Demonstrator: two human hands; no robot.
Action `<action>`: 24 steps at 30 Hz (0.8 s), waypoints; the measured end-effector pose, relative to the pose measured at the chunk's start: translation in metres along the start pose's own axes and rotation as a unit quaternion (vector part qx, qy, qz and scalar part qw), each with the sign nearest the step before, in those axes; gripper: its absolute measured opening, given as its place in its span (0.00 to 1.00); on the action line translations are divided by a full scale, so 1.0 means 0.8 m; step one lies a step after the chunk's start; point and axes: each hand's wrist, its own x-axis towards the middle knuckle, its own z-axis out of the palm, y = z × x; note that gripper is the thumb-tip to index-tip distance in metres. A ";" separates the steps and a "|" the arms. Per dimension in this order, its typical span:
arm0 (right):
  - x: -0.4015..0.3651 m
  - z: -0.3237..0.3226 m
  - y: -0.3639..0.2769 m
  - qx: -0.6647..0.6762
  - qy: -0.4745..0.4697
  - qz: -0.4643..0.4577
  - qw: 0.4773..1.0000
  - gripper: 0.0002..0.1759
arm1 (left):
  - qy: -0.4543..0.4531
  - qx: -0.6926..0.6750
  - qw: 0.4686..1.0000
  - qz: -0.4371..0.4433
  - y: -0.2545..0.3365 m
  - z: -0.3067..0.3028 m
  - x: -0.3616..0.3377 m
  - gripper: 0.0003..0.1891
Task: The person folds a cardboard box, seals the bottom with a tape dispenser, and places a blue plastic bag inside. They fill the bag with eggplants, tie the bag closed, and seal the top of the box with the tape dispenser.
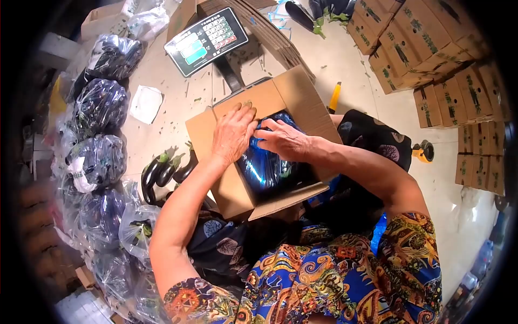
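An open cardboard box (229, 186) sits in front of me with its flaps folded outward. Inside it lies a dark, shiny load in a blue plastic bag (264, 168), its contents hard to make out through the glossy film. My left hand (234, 132) rests over the box's far left edge, fingers stretched toward the far flap. Beside it, my right hand (285, 140) has bent fingers closed on the bag's upper part; the fingertips are partly hidden. A digital scale (208, 40) stands behind the box, its base mostly hidden.
Loose eggplants (156, 175) lie left of the box, and more eggplants (301, 17) at the far side. Bagged eggplants (100, 108) line the left. Stacked cartons (421, 43) stand right. A yellow-handled knife (335, 97) and a tape roll (423, 151) are nearby.
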 end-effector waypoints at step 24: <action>-0.030 -0.044 -0.021 -0.003 -0.115 0.090 0.989 0.37 | -0.008 -0.001 0.998 -0.057 0.040 0.041 -0.025 0.39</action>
